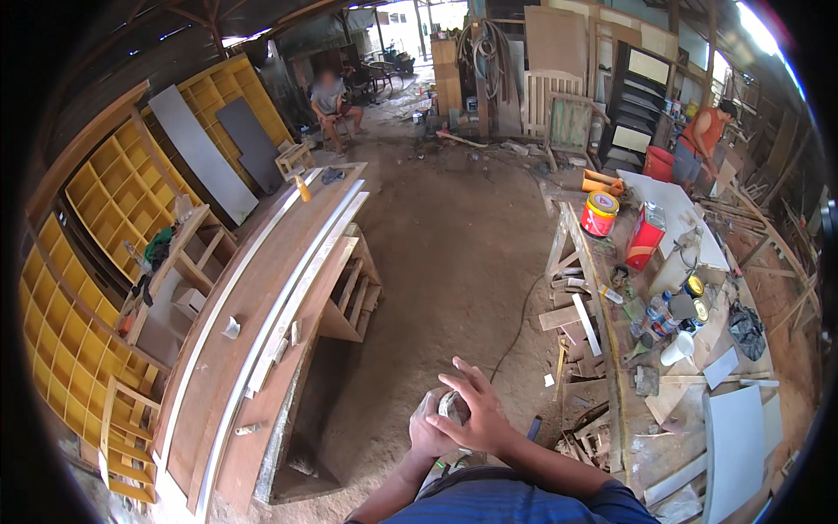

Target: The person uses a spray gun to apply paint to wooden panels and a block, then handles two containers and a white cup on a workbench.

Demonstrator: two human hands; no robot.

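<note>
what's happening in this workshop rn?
Someone standing between two work surfaces has both hands together: the left hand seems to cup a small greyish thing, and the right hand, fingers spread, lies against it. Can't tell what it is. To the left, long white strips lie on a brown panel; to the right, a cluttered bench bears a red-and-yellow tin. Farther off, one person sits, another bends forward.

Small object [448,405] — greyish, perhaps
</note>
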